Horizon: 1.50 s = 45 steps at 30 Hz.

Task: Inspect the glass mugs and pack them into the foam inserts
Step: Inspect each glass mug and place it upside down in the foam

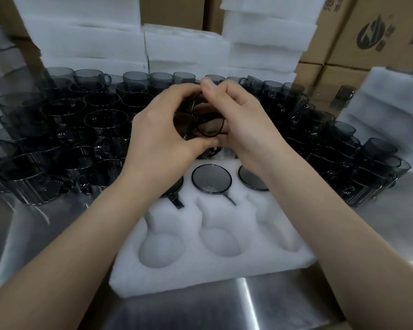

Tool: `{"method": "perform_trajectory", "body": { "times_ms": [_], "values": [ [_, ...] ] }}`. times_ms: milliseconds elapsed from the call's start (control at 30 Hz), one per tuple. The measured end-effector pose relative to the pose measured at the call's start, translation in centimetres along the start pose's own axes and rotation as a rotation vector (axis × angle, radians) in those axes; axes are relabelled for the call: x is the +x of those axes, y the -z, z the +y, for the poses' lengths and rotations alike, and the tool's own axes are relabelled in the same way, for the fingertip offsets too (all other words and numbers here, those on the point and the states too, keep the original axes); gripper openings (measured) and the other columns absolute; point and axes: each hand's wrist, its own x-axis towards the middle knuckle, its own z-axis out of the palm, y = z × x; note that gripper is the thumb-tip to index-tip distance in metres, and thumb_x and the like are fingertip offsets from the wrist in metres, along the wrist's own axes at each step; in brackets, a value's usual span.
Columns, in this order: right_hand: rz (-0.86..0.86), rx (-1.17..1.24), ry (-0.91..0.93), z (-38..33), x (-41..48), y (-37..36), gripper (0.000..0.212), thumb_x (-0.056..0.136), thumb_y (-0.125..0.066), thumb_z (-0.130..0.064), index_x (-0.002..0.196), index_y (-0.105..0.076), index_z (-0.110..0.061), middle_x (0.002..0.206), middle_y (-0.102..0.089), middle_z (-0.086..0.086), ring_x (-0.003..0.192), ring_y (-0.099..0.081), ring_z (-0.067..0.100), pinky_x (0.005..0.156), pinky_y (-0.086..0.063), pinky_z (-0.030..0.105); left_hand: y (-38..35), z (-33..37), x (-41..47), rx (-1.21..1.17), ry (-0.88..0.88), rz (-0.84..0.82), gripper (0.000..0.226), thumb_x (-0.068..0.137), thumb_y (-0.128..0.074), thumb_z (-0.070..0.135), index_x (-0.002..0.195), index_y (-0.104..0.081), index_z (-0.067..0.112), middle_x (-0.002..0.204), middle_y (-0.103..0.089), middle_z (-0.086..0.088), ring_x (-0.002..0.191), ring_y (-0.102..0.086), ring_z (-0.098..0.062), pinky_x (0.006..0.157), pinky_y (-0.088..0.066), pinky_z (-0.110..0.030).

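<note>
Hands: left hand (162, 132) and right hand (244, 126) both curl round one glass mug (206, 119), above the foam insert (212, 272) at its 12 o'clock edge. Mug tipped, long axis 12-to-6, mouth toward 6. Packed mugs (211, 178) upright just below. Loose mugs (57, 139) crowd the counter (284, 306) at 9 and 3; foam stacks (184, 48) at 12.

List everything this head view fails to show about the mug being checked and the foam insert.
The held mug: the left hand and right hand wrap it, hiding its handle and any flaws.
The back-left mug in the foam insert: mostly behind the left forearm.
The back-right mug: partly behind the right wrist.
The carton print, top right: blurred, unreadable.
</note>
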Motion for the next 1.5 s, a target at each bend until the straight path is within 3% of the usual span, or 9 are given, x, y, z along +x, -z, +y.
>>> {"method": "perform_trajectory", "body": {
  "times_ms": [200,467,700,900,1067,1200,1300,1400,1500],
  "values": [
    [-0.103,0.185,-0.121,0.3,0.4,0.7,0.032,0.100,-0.052,-0.035,0.118,-0.065,-0.012,0.110,-0.069,0.013,0.093,-0.063,0.032,0.078,-0.057,0.042,0.2,-0.1,0.1,-0.089,0.071,0.060,0.058,0.065,-0.083,0.026,0.118,-0.062,0.028,0.109,-0.065,0.019,0.107,-0.060,0.001,0.098,-0.048,-0.027],
    [-0.370,0.149,-0.040,0.4,0.2,1.2,0.047,0.093,-0.056,-0.011,0.139,-0.049,-0.007,0.120,-0.060,0.016,0.101,-0.061,0.024,0.096,-0.050,0.043,0.5,-0.4,0.4,-0.162,0.133,0.129,0.050,0.070,-0.081,0.024,0.117,-0.066,0.023,0.105,-0.069,0.014,0.102,-0.064,-0.001,0.093,-0.052,-0.030],
    [-0.120,-0.145,0.069,0.8,0.1,0.5,0.039,0.069,-0.081,-0.025,0.101,-0.059,-0.018,0.101,-0.069,0.009,0.094,-0.071,0.025,0.075,-0.060,0.045,0.2,-0.7,0.1,-0.057,0.044,0.065,0.044,0.071,-0.074,0.016,0.112,-0.065,0.028,0.098,-0.068,0.017,0.090,-0.062,0.005,0.078,-0.046,-0.007],
    [0.100,-0.229,0.176,0.8,0.0,-0.3,0.036,0.078,-0.076,-0.038,0.078,-0.049,-0.014,0.069,-0.060,0.000,0.064,-0.060,0.009,0.055,-0.046,0.020,-0.1,-0.5,-0.1,0.025,-0.055,-0.037,0.054,0.067,-0.086,0.025,0.115,-0.062,0.024,0.101,-0.067,0.016,0.095,-0.061,0.003,0.080,-0.042,-0.004],
    [0.150,-0.035,0.047,0.7,0.4,0.1,0.033,0.096,-0.055,-0.040,0.083,-0.059,-0.009,0.079,-0.062,0.007,0.068,-0.060,0.017,0.055,-0.048,0.025,-0.1,-0.4,-0.2,0.105,-0.089,-0.012,0.060,0.067,-0.082,0.041,0.120,-0.058,0.025,0.102,-0.064,0.019,0.096,-0.059,0.000,0.084,-0.043,-0.009],
    [-0.142,0.296,-0.164,0.7,0.7,0.9,0.041,0.104,-0.035,-0.042,0.113,-0.066,-0.018,0.109,-0.068,0.011,0.096,-0.063,0.024,0.074,-0.056,0.035,0.2,-0.3,-0.3,-0.030,-0.052,0.118,0.050,0.072,-0.075,0.050,0.110,-0.049,0.028,0.094,-0.061,0.027,0.092,-0.059,0.010,0.079,-0.041,-0.004],
    [-0.397,0.388,-0.257,0.9,0.6,1.3,0.057,0.102,-0.030,-0.047,0.144,-0.044,-0.010,0.145,-0.045,0.025,0.119,-0.051,0.034,0.100,-0.048,0.048,0.4,-0.2,-0.3,-0.195,-0.014,0.101,0.041,0.079,-0.067,0.051,0.105,-0.042,0.032,0.096,-0.065,0.020,0.095,-0.064,0.004,0.085,-0.049,-0.019],
    [-0.432,0.396,-0.187,0.9,0.6,1.4,0.057,0.100,-0.030,-0.048,0.140,-0.045,-0.012,0.138,-0.048,0.021,0.119,-0.051,0.032,0.103,-0.046,0.046,0.5,-0.5,-0.2,-0.343,0.004,0.033,0.040,0.080,-0.066,0.047,0.107,-0.043,0.029,0.104,-0.067,0.011,0.102,-0.066,-0.010,0.094,-0.052,-0.044],
    [-0.357,0.354,-0.056,1.0,0.6,1.6,0.055,0.091,-0.049,-0.047,0.134,-0.048,-0.012,0.130,-0.053,0.018,0.116,-0.051,0.032,0.103,-0.043,0.049,0.3,-0.9,-0.1,-0.400,-0.001,-0.001,0.061,0.075,-0.076,0.030,0.125,-0.043,0.017,0.127,-0.060,-0.003,0.119,-0.060,-0.015,0.103,-0.047,-0.044]
  ]
}}
